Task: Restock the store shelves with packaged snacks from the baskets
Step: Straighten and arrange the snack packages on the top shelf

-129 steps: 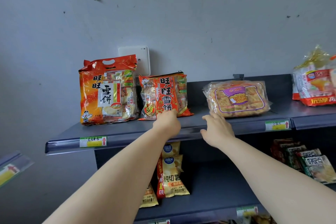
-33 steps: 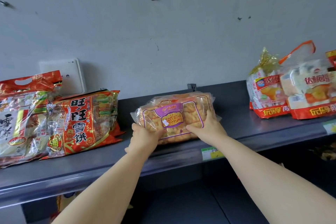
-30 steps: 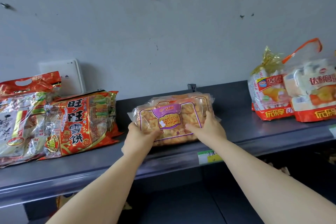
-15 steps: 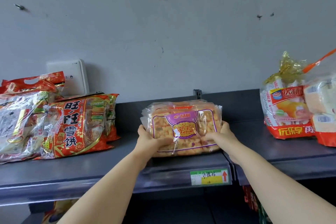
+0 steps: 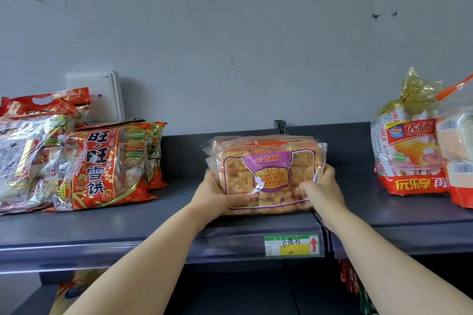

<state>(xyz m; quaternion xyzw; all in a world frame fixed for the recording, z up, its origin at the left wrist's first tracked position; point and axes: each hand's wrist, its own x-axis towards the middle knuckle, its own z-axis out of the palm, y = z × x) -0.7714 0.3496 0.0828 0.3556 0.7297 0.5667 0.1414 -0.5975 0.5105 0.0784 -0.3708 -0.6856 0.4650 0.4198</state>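
A clear pack of golden puffed-rice cakes with a purple label [image 5: 266, 161] stands upright on the dark grey top shelf [image 5: 158, 227], with a second like pack right behind it. My left hand [image 5: 217, 194] grips its lower left corner and my right hand [image 5: 322, 189] grips its lower right corner. Both thumbs press on the front of the wrapper.
Red rice-cracker bags [image 5: 102, 163] lean at the left, in front of a white wall box [image 5: 97, 94]. Bags of wrapped cakes [image 5: 414, 151] stand at the right. A yellow-green price tag [image 5: 291, 244] sits on the shelf lip. More snacks show on the lower shelf.
Both hands went from the red bag and shelf edge to the rice-cake pack, tipped it from leaning to upright and slid it toward the shelf's front. The view shifted right.
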